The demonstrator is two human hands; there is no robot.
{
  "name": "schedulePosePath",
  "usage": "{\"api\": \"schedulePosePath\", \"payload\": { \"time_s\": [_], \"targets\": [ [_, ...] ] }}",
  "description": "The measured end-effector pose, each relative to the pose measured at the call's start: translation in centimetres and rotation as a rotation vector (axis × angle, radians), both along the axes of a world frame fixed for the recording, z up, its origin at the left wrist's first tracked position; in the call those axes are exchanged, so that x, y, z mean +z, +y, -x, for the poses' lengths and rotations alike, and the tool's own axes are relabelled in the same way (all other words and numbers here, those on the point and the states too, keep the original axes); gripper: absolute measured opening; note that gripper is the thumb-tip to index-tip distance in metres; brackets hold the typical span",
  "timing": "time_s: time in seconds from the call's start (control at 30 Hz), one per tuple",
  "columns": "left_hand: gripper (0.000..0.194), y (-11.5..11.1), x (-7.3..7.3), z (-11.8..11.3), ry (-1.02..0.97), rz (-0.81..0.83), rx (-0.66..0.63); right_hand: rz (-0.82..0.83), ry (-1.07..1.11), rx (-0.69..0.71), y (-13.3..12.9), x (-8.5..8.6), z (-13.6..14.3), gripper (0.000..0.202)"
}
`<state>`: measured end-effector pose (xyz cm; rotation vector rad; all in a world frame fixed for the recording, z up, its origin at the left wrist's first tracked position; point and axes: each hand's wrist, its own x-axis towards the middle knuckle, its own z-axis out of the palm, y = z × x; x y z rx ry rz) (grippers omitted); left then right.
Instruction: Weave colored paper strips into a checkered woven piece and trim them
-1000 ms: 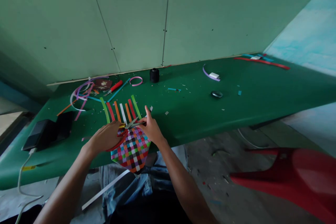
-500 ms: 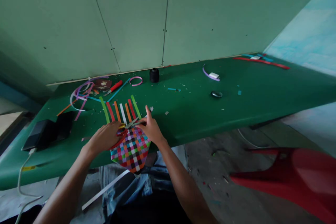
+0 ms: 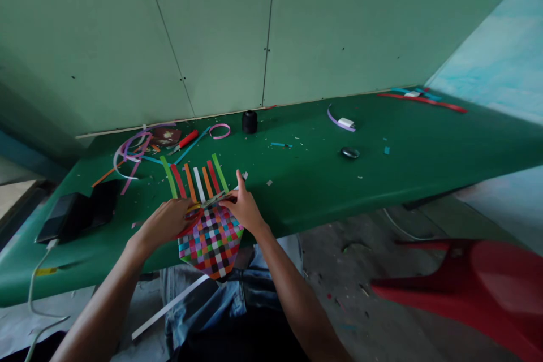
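Observation:
A piece woven from many-coloured strips [image 3: 212,243] lies at the table's front edge and hangs over my lap. Green, red, orange and white loose strip ends [image 3: 199,182] fan out from its far side. My left hand [image 3: 167,220] is closed round the red and yellow handles of a pair of scissors [image 3: 211,200], whose blades lie nearly together across the piece's far edge. At that edge's right end my right hand [image 3: 242,208] pinches the weave between thumb and fingers, index finger pointing up. Its fingers partly hide the blade tips. A long white strip [image 3: 169,306] trails from the weave's near end.
On the green table [image 3: 314,192] lie a red-handled cutter [image 3: 188,138], coiled strips [image 3: 129,150], a black cylinder [image 3: 249,122], a dark shiny oval object [image 3: 350,152] and a black device with a cable [image 3: 65,218]. A red chair [image 3: 479,288] stands at the right.
The scissor blades were spread apart and have now come together. My left hand has shifted slightly with the handles. My right hand and the weave have stayed nearly still.

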<state>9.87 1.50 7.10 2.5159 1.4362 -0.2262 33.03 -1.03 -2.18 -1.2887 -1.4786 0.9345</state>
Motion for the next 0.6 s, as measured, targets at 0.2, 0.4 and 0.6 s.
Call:
{"api": "schedulePosePath", "payload": {
  "time_s": [0.2, 0.4, 0.6],
  "targets": [
    [0.022, -0.01, -0.09, 0.18, -0.027, 0.014, 0.023, -0.006, 0.02, -0.003, -0.04, 0.05, 0.02, 0.113],
    [0.024, -0.13, -0.29, 0.44, -0.047, 0.011, 0.018, -0.005, 0.011, -0.011, -0.12, 0.23, 0.03, 0.114],
    [0.028, -0.33, -0.27, 0.49, -0.08, 0.017, 0.029, -0.011, 0.007, -0.025, -0.2, 0.36, 0.13, 0.115]
  ]
}}
